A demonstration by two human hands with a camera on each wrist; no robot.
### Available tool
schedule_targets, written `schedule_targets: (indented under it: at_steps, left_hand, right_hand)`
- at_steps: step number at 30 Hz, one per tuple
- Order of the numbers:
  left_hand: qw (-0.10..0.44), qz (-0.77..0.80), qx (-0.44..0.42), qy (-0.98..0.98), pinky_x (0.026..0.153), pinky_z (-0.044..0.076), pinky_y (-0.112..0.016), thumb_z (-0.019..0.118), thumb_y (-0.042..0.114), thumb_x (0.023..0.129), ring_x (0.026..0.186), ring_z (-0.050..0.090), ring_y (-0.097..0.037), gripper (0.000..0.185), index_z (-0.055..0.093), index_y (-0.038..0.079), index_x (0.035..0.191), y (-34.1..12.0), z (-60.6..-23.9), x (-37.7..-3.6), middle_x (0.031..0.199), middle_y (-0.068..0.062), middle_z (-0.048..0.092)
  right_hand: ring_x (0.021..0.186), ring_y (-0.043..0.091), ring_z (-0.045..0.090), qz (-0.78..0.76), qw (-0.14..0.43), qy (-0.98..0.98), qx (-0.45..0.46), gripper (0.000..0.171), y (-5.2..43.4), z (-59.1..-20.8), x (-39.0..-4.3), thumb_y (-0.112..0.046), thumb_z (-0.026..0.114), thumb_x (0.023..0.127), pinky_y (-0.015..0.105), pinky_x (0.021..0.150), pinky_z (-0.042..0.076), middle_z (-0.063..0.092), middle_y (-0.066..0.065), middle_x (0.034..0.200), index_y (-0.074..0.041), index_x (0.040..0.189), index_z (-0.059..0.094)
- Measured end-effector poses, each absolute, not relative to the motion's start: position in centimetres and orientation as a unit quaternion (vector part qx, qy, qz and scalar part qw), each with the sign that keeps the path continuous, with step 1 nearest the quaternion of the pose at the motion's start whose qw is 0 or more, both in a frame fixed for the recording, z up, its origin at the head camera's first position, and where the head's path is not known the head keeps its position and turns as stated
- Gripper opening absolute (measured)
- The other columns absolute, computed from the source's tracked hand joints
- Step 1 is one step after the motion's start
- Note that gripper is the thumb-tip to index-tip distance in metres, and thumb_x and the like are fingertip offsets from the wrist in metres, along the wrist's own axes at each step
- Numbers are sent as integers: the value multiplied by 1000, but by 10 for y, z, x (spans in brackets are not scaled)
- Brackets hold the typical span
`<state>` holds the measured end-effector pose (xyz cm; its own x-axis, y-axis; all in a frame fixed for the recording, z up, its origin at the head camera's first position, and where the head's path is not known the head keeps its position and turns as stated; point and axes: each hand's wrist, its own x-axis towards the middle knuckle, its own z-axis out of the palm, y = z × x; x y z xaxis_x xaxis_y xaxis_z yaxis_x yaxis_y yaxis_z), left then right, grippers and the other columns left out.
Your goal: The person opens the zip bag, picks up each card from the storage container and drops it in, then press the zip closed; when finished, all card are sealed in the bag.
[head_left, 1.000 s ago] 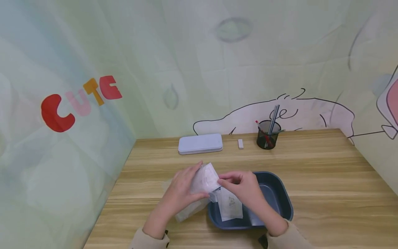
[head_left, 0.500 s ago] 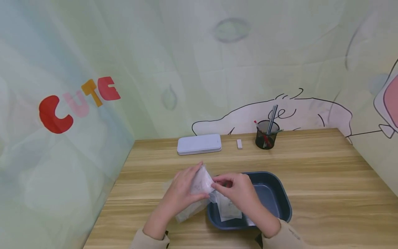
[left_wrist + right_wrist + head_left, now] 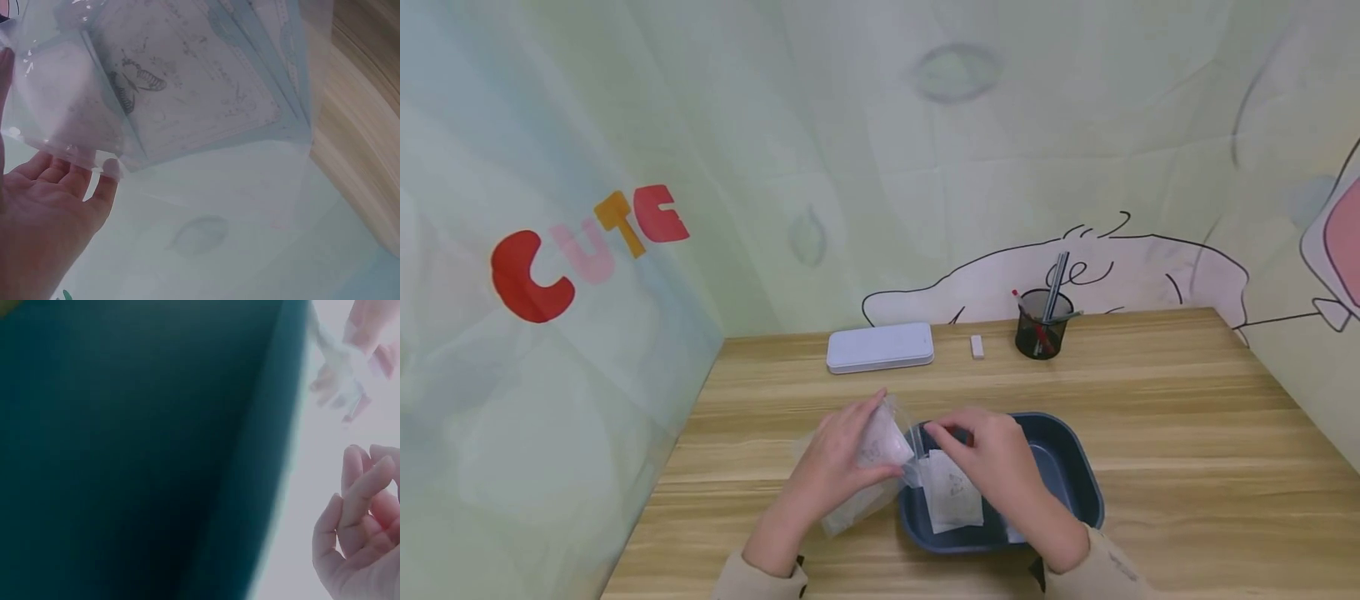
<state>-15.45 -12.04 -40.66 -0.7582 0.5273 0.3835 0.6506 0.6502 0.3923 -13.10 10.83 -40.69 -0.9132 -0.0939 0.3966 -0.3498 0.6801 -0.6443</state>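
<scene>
My left hand (image 3: 835, 454) grips a clear plastic bag (image 3: 904, 408), with thumb and fingers on either side. A white printed paper piece (image 3: 880, 442) shows inside the bag's mouth. Through the plastic (image 3: 237, 194) in the left wrist view, several pale printed sheets (image 3: 194, 75) overlap, one with a butterfly. My right hand (image 3: 992, 458) has bent fingers, thumb and index tips together right at the bag's edge; I cannot tell whether they pinch the plastic. Below it, another white printed packet (image 3: 955, 504) lies in the dark blue tray (image 3: 1093, 512).
Behind the hands, a white case (image 3: 880, 348), a small white eraser (image 3: 977, 347) and a black mesh pen cup (image 3: 1040, 333) line the back of the wooden table (image 3: 1180, 450). The tray's blue wall (image 3: 137, 450) fills much of the right wrist view.
My right hand first shifts left toward the paper, then back right, its fingertips slightly higher. The paper's tip now sits lower within the bag. My left hand keeps its place.
</scene>
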Motion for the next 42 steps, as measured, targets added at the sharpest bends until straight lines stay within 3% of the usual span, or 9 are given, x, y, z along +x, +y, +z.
schedule_targets:
  at_steps: [5,12,15,20,23,30,34,39,42]
  left_hand:
    - [117,-262,-321,-903,101,38,-48,84,43,68,116,53,-27,98,39,10,147,-122,-406,-154,129,-11,57]
    - [121,-269,-316,-902,100,38,-48,86,41,66,114,54,-27,98,40,7,146,-124,-408,-154,127,-11,58]
    - [119,-271,-313,-902,100,38,-48,86,41,65,114,54,-27,98,40,7,146,-125,-409,-154,126,-11,58]
    - [113,-274,-309,-904,100,38,-48,86,41,66,115,53,-27,98,40,8,146,-126,-408,-154,127,-11,58]
    - [113,-274,-307,-905,100,38,-47,86,41,66,115,53,-27,98,39,10,147,-126,-407,-153,128,-10,58]
    - [118,-265,-306,-907,100,38,-48,85,42,67,117,52,-27,97,40,9,146,-127,-408,-153,129,-11,57]
    - [119,-262,-305,-908,100,39,-49,85,43,67,117,53,-28,97,41,7,145,-127,-408,-153,129,-12,57]
    - [115,-261,-301,-910,101,38,-49,85,43,67,117,53,-28,97,40,8,146,-127,-408,-153,129,-12,57]
    - [116,-261,-302,-910,101,38,-49,84,43,67,117,52,-28,97,40,8,146,-128,-409,-154,129,-12,57]
  right_hand:
    - [50,0,46,293,154,-937,111,13,124,-413,-135,-33,73,86,21,44,39,68,-11,75,-21,85,77]
    - [51,7,43,205,31,-972,110,15,142,-431,-137,-27,81,78,25,44,36,52,-11,62,-16,87,76]
    - [56,10,44,169,-26,-975,144,28,146,-440,-136,-31,81,77,28,47,39,54,-6,70,-16,101,75]
    - [76,20,59,131,-123,-963,202,48,149,-452,-132,-41,75,82,42,67,53,64,13,104,-27,127,65]
    - [82,23,62,121,-156,-956,216,50,151,-456,-129,-45,70,84,47,72,54,63,18,109,-33,132,60]
    - [61,13,42,132,-124,-961,210,32,165,-456,-120,-33,71,87,32,53,41,52,-1,75,-30,119,71]
    - [60,11,39,152,-104,-959,215,25,174,-454,-120,-29,74,84,28,49,35,48,-5,71,-24,109,76]
    - [61,9,42,162,-67,-960,217,14,180,-456,-127,-28,80,78,25,50,39,50,-7,76,-20,88,78]
    - [59,10,43,165,-44,-968,185,21,178,-458,-131,-32,84,72,27,48,40,47,-4,76,-18,80,71]
